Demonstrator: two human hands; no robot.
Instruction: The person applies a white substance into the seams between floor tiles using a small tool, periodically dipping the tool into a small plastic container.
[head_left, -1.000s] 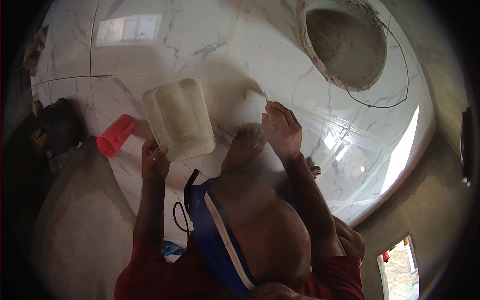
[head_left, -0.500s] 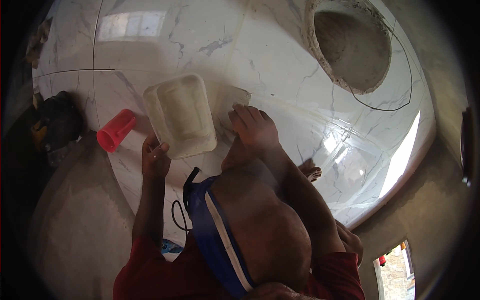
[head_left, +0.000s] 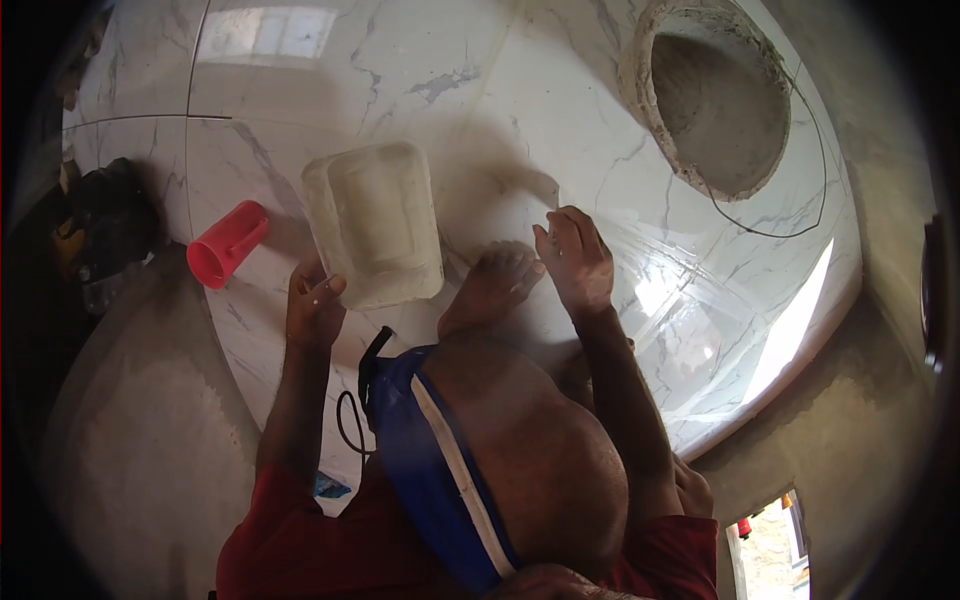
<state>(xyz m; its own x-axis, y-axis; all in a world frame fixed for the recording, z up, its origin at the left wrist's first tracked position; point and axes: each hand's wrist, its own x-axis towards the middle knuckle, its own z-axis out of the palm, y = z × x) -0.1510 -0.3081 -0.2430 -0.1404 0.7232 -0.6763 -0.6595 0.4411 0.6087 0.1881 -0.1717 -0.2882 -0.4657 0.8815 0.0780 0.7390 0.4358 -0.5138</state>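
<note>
My left hand [head_left: 316, 303] grips the lower left edge of a whitish rectangular plastic tub [head_left: 427, 215], thumb over the rim. A pale, cloudy layer covers the tub's bottom; whether it is liquid or residue I cannot tell. To the right, my right hand [head_left: 580, 262] hangs over the tiles with its fingers bent together. At its fingertips shows a thin flat piece [head_left: 556, 198], seen nearly edge-on, its kind unclear. A bare foot [head_left: 493, 285] rests on the floor between the tub and my right hand. Left of the tub lies a red plastic cup [head_left: 228, 244] with a handle, on its side.
A cement-crusted bucket [head_left: 660, 125] with a wire handle sits at the far right, grey inside. White marbled tiles [head_left: 450, 90] cover the floor, with a wet-looking shine at the right. A dark bag-like bundle [head_left: 112, 225] lies at the left, by a curved grey wall [head_left: 140, 400].
My right hand has moved right and lifted away from the foot, uncovering its toes. The thin piece has turned nearly edge-on. The tub, still in my left hand, shifted slightly right.
</note>
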